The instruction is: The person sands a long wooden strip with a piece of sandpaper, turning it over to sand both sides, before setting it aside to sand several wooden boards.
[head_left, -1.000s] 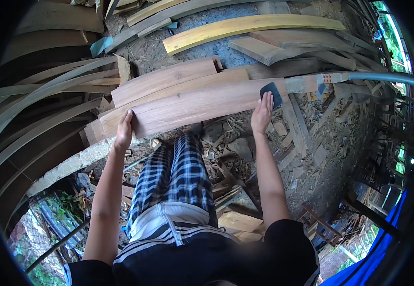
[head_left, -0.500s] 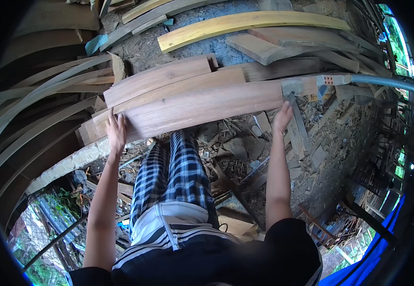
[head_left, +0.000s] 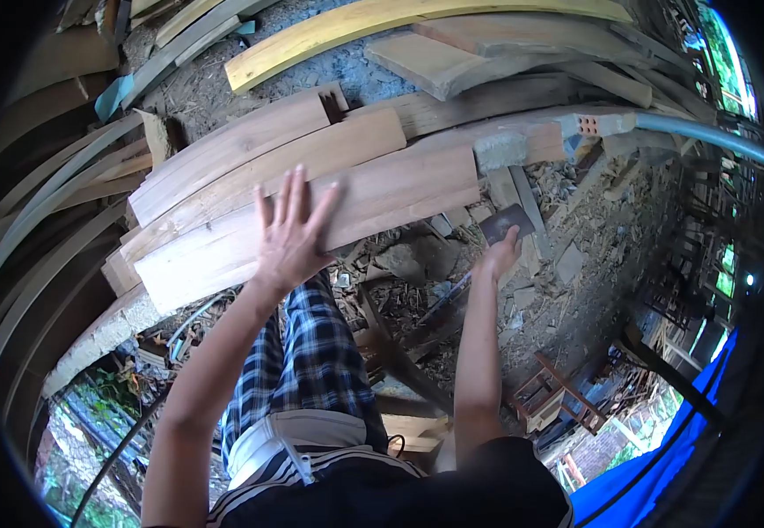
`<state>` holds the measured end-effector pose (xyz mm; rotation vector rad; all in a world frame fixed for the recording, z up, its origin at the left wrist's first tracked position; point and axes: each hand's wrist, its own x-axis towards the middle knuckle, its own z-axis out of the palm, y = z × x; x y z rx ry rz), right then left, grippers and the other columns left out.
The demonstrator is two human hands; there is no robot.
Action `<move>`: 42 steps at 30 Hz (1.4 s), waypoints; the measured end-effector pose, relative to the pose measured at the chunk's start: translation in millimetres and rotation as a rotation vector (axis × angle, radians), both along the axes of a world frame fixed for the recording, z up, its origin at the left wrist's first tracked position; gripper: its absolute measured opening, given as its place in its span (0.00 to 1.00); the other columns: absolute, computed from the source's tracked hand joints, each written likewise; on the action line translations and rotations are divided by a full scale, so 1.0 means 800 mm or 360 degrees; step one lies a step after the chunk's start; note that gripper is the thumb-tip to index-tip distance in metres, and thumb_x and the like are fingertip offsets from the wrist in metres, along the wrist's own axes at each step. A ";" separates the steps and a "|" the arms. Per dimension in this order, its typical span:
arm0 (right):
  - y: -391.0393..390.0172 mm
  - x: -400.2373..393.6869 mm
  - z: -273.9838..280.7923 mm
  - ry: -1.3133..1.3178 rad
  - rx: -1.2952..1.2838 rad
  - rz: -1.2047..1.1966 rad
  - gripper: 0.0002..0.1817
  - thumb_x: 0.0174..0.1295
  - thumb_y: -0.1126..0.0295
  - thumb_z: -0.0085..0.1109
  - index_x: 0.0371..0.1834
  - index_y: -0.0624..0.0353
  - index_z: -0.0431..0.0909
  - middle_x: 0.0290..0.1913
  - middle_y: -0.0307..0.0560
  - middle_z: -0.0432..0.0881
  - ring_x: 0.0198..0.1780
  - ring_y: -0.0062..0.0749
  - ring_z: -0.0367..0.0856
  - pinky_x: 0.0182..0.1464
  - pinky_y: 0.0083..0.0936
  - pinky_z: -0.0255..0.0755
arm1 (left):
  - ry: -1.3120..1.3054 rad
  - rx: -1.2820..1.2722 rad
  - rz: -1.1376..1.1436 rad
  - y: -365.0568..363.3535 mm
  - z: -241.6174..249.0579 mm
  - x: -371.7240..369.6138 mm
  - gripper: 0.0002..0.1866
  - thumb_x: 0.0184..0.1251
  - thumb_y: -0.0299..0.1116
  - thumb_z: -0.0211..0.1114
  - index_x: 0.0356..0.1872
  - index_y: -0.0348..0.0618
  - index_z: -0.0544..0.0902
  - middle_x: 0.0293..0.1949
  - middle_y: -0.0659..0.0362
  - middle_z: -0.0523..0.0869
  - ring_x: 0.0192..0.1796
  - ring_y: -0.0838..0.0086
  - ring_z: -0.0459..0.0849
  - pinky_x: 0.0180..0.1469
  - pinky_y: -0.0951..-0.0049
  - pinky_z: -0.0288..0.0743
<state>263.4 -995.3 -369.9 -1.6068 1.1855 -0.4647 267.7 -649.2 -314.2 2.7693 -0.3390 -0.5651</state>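
My left hand [head_left: 292, 251] lies on the front wooden board [head_left: 399, 189], its fingers spread and pressing on nothing but the wood's face. This pale reddish-brown board is long and slightly angled, resting against other planks. In my right hand [head_left: 494, 259] is a thin dark rectangular plate [head_left: 505, 223], like a scraper, pinched with the thumb on its face. The plate hangs apart from the board, just beyond its right end. Behind the front board sit a lighter plank [head_left: 364, 135] and a stepped brown plank [head_left: 241, 141].
A grey concrete block [head_left: 500, 151] and a hollow brick [head_left: 589, 125] stand past the board's right end, with a blue-grey pipe [head_left: 707, 141] beyond. A yellow curved plank [head_left: 329, 53] lies at the back. Curved timbers [head_left: 47, 207] stack up at left; scraps litter the ground.
My left hand has moved from the board's left end onto its middle and spread out. My right hand has left the right end, come lower, and now shows the dark plate.
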 end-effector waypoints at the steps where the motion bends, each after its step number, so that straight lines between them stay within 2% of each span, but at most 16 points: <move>1: -0.021 -0.003 -0.011 0.0066 -0.0114 0.0101 0.35 0.70 0.52 0.47 0.66 0.75 0.59 0.65 0.63 0.66 0.65 0.45 0.66 0.65 0.35 0.59 | -0.0108 -0.0109 0.0094 -0.012 -0.009 0.005 0.63 0.32 0.54 0.80 0.73 0.64 0.50 0.72 0.39 0.45 0.75 0.46 0.44 0.71 0.36 0.26; 3: -0.034 -0.004 -0.017 -0.0063 0.0050 0.0043 0.34 0.69 0.53 0.48 0.64 0.75 0.61 0.64 0.60 0.68 0.65 0.43 0.65 0.66 0.36 0.57 | -0.0109 -0.0169 0.0172 -0.018 -0.012 0.005 0.58 0.33 0.44 0.79 0.72 0.66 0.56 0.66 0.38 0.58 0.70 0.45 0.55 0.69 0.36 0.37; 4: -0.025 0.000 -0.006 -0.0293 0.0239 0.0070 0.30 0.69 0.52 0.46 0.62 0.70 0.65 0.62 0.54 0.70 0.61 0.41 0.67 0.65 0.37 0.57 | -0.0105 -0.0436 0.0162 -0.009 -0.017 0.003 0.55 0.36 0.41 0.78 0.71 0.65 0.57 0.61 0.39 0.63 0.66 0.46 0.58 0.66 0.37 0.44; 5: -0.002 0.006 0.015 -0.0212 0.0142 0.0089 0.27 0.68 0.52 0.44 0.60 0.64 0.68 0.59 0.50 0.71 0.59 0.40 0.67 0.64 0.39 0.57 | -0.0254 -0.0386 0.0162 -0.007 -0.024 -0.004 0.54 0.37 0.42 0.77 0.71 0.66 0.57 0.59 0.39 0.64 0.65 0.47 0.59 0.64 0.39 0.47; 6: -0.060 0.000 -0.023 -0.0177 0.0246 0.0219 0.25 0.68 0.53 0.42 0.57 0.61 0.71 0.58 0.49 0.72 0.57 0.40 0.69 0.63 0.42 0.59 | -0.0165 -0.0403 0.0095 -0.002 -0.037 -0.010 0.53 0.38 0.45 0.76 0.71 0.69 0.57 0.60 0.39 0.62 0.65 0.47 0.59 0.64 0.37 0.47; 7: -0.029 0.015 0.009 -0.0117 0.0152 0.0279 0.24 0.66 0.55 0.44 0.55 0.62 0.73 0.57 0.50 0.73 0.55 0.41 0.71 0.60 0.43 0.63 | -0.0302 -0.0177 0.0057 0.004 -0.048 -0.022 0.53 0.38 0.47 0.76 0.71 0.71 0.55 0.61 0.40 0.62 0.66 0.48 0.59 0.64 0.36 0.47; 9: -0.014 0.042 0.027 -0.0153 0.0012 0.0329 0.27 0.67 0.51 0.46 0.53 0.67 0.73 0.56 0.53 0.74 0.53 0.43 0.72 0.58 0.44 0.66 | -0.0193 -0.0273 0.0072 0.042 0.011 -0.027 0.52 0.39 0.43 0.75 0.70 0.74 0.56 0.61 0.41 0.64 0.65 0.50 0.61 0.65 0.38 0.48; 10: 0.030 0.057 0.056 -0.0178 -0.0149 0.0113 0.30 0.69 0.50 0.45 0.54 0.72 0.71 0.54 0.59 0.74 0.53 0.44 0.73 0.58 0.45 0.66 | -0.0218 -0.0281 0.0072 0.064 0.012 -0.043 0.51 0.40 0.40 0.73 0.70 0.76 0.56 0.61 0.42 0.64 0.65 0.50 0.62 0.66 0.39 0.49; 14: 0.019 0.105 0.041 0.0205 -0.0504 0.0456 0.32 0.70 0.52 0.44 0.54 0.80 0.69 0.53 0.66 0.75 0.54 0.48 0.73 0.59 0.41 0.64 | -0.0227 -0.0075 0.0140 0.160 0.047 -0.107 0.52 0.42 0.35 0.72 0.70 0.79 0.52 0.61 0.43 0.64 0.66 0.49 0.61 0.66 0.41 0.51; 16: 0.047 0.127 0.037 0.0296 -0.0543 0.0551 0.32 0.71 0.53 0.43 0.53 0.82 0.68 0.52 0.67 0.75 0.54 0.49 0.73 0.59 0.40 0.64 | -0.0158 0.0022 0.0196 0.206 0.051 -0.142 0.55 0.41 0.34 0.73 0.70 0.83 0.49 0.63 0.43 0.62 0.67 0.49 0.60 0.68 0.42 0.50; 22: 0.214 0.139 0.084 -0.0179 -0.0175 0.0832 0.30 0.71 0.55 0.45 0.55 0.79 0.68 0.53 0.61 0.75 0.51 0.43 0.74 0.57 0.37 0.66 | 0.0017 0.0358 0.0254 0.409 0.053 -0.260 0.57 0.42 0.36 0.74 0.70 0.86 0.45 0.64 0.42 0.61 0.69 0.50 0.59 0.71 0.46 0.47; 28: 0.303 0.117 0.062 -0.0136 -0.0381 0.1253 0.26 0.71 0.56 0.46 0.52 0.77 0.70 0.53 0.59 0.75 0.50 0.40 0.75 0.54 0.35 0.67 | 0.0029 0.0785 0.0146 0.606 0.029 -0.376 0.61 0.31 0.42 0.77 0.71 0.82 0.48 0.66 0.45 0.60 0.71 0.52 0.57 0.74 0.47 0.43; 31: 0.366 0.092 0.061 -0.0156 -0.0366 0.1322 0.27 0.71 0.57 0.46 0.55 0.77 0.69 0.55 0.58 0.75 0.51 0.39 0.74 0.56 0.34 0.65 | 0.0020 0.0741 0.0169 0.680 0.016 -0.420 0.63 0.26 0.43 0.80 0.70 0.81 0.51 0.67 0.46 0.59 0.71 0.52 0.56 0.74 0.47 0.41; 35: 0.413 0.069 0.044 -0.0042 -0.0345 0.1468 0.27 0.71 0.58 0.46 0.58 0.76 0.68 0.56 0.59 0.74 0.53 0.40 0.73 0.59 0.34 0.63 | 0.0243 0.0587 0.0302 0.733 0.019 -0.441 0.64 0.24 0.41 0.80 0.70 0.82 0.51 0.67 0.47 0.59 0.71 0.53 0.56 0.75 0.47 0.40; 40: 0.481 0.029 0.033 0.0009 -0.0323 0.1566 0.29 0.71 0.55 0.45 0.57 0.76 0.69 0.54 0.60 0.75 0.50 0.41 0.74 0.58 0.35 0.65 | -0.0081 0.0606 0.0289 0.743 -0.009 -0.456 0.64 0.23 0.39 0.80 0.69 0.83 0.52 0.67 0.48 0.60 0.72 0.54 0.55 0.75 0.47 0.39; 42: 0.507 0.011 0.041 0.0203 -0.0440 0.1613 0.28 0.71 0.55 0.45 0.53 0.76 0.70 0.51 0.61 0.77 0.49 0.41 0.75 0.54 0.35 0.66 | -0.0035 0.0679 0.0214 0.739 -0.003 -0.452 0.60 0.27 0.41 0.80 0.69 0.84 0.54 0.69 0.48 0.58 0.73 0.54 0.53 0.75 0.46 0.36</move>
